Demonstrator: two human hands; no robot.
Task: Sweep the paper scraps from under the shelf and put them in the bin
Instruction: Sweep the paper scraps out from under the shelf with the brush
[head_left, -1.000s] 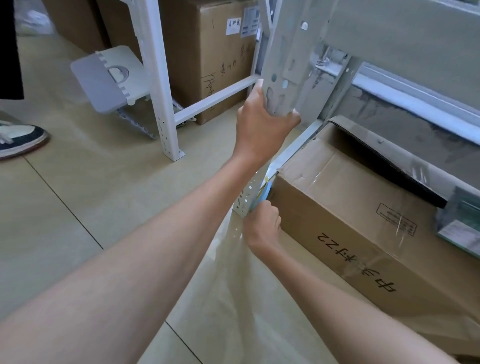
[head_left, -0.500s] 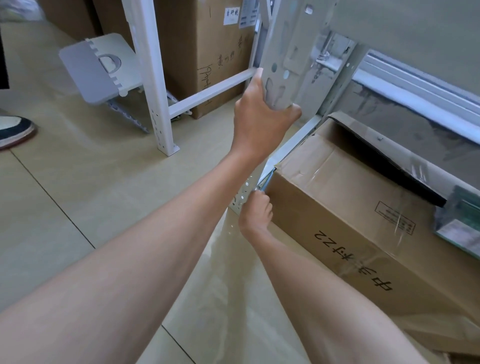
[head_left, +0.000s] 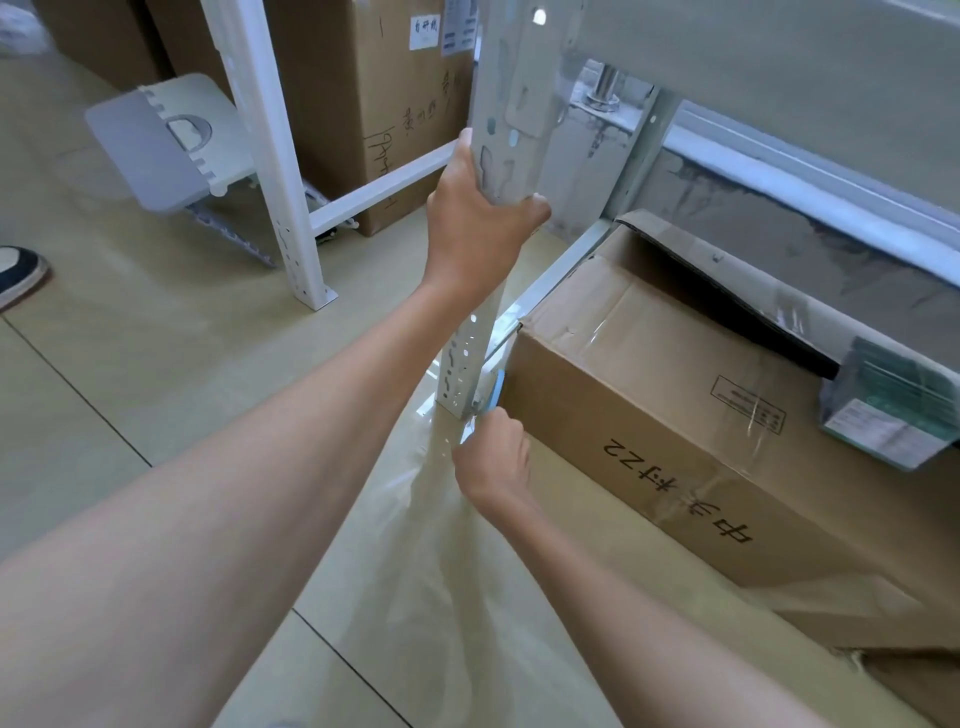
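Note:
My left hand (head_left: 475, 223) grips the pale grey upright post of the shelf (head_left: 511, 104) at about mid height. My right hand (head_left: 491, 460) is down at the foot of that post and holds a thin blue handle (head_left: 496, 387), which runs into the narrow gap between the post and a large cardboard box (head_left: 701, 415) under the shelf. The far end of the blue tool is hidden in the gap. No paper scraps and no bin show in the head view.
The glossy beige tiled floor (head_left: 156, 364) spreads to the left. A second white shelf leg (head_left: 291, 223) stands there, with a folded grey step stool (head_left: 166, 145) and brown boxes (head_left: 395, 104) behind it. A person's shoe (head_left: 18, 273) is at the left edge. A wrapped green packet (head_left: 893, 415) lies on the box.
My right hand has shifted slightly along the box corner with the blue handle. My left hand keeps its grip on the post. The view has tilted a little.

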